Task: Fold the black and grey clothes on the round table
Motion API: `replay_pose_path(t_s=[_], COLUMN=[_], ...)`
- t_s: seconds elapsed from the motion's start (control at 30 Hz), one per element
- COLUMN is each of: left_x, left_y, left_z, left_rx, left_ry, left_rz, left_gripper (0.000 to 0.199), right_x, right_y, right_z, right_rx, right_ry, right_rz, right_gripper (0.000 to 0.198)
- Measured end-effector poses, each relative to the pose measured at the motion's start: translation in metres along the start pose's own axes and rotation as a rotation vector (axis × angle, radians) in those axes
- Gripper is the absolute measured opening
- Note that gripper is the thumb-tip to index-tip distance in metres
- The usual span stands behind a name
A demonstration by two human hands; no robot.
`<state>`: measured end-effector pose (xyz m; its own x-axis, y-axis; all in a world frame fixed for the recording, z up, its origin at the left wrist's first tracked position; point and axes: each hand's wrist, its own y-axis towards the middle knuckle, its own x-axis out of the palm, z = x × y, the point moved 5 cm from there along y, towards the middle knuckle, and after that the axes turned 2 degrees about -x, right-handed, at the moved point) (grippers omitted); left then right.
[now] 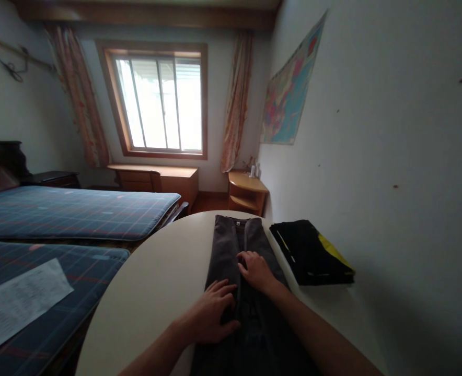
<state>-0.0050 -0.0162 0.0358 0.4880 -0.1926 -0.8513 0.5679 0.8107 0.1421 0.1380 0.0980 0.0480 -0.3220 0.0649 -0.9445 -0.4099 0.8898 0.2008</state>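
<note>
White round tabletop [156, 282] fills the near middle, 12 = straight ahead of wearer. Dark grey garment [227, 245] lies on it, folded into a long strip, running from 6 to 12; small white label [238, 223] at its 12 o'clock end. Left hand [211, 313] palm down over the garment's 9 o'clock edge, fingers slightly spread and bent, thumb apart from them. Right hand [256, 269] farther along, on the middle of the garment; fingers loosely bent, close together, can't tell if cloth is pinched. Black folded cloth [305, 253] with a yellow patch on its 3 o'clock side, on the tabletop at 1, just beside the garment, apart from it.

Near mattress [93, 282] at 10, plaid blue, printed sheet of paper [27, 300] on it. Far mattress [97, 209], same plaid, beyond it. Corner shelf [250, 183] at 12, small items on top, too small to tell. Wooden desk [176, 175] at 11, below the window [156, 104]. Patterned curtains [237, 99] hang on the window's 9 and 3 o'clock sides. Colored map [293, 89] on the wall [372, 130] at 1.
</note>
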Motion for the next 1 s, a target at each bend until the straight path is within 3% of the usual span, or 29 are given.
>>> replay_pose_path(t_s=[0.07, 0.2, 0.47, 0.73, 1.0], left_x=[0.003, 0.006, -0.004, -0.004, -0.005], left_y=[0.001, 0.002, -0.013, -0.020, -0.020], left_z=[-0.002, -0.016, -0.054, -0.050, -0.051], left_rx=[0.013, 0.017, -0.083, -0.090, -0.093], left_ry=[-0.006, -0.083, -0.034, 0.027, 0.038], left_rz=[-0.006, 0.001, 0.268, 0.317, 0.308], left_gripper=[0.016, 0.034, 0.032, 0.032, 0.032], right_x=[-0.003, -0.008, -0.013, -0.007, -0.014], right_y=[-0.023, -0.064, -0.125, -0.156, -0.180], right_z=[-0.006, -0.020, -0.071, -0.107, -0.107], right_rx=[-0.043, -0.140, -0.457, -0.600, -0.699], right_ry=[0.025, 0.057, 0.122, 0.121, 0.202], right_rz=[-0.049, -0.119, -0.160, -0.212, -0.289], right_gripper=[0.028, 0.038, 0.033, 0.031, 0.017])
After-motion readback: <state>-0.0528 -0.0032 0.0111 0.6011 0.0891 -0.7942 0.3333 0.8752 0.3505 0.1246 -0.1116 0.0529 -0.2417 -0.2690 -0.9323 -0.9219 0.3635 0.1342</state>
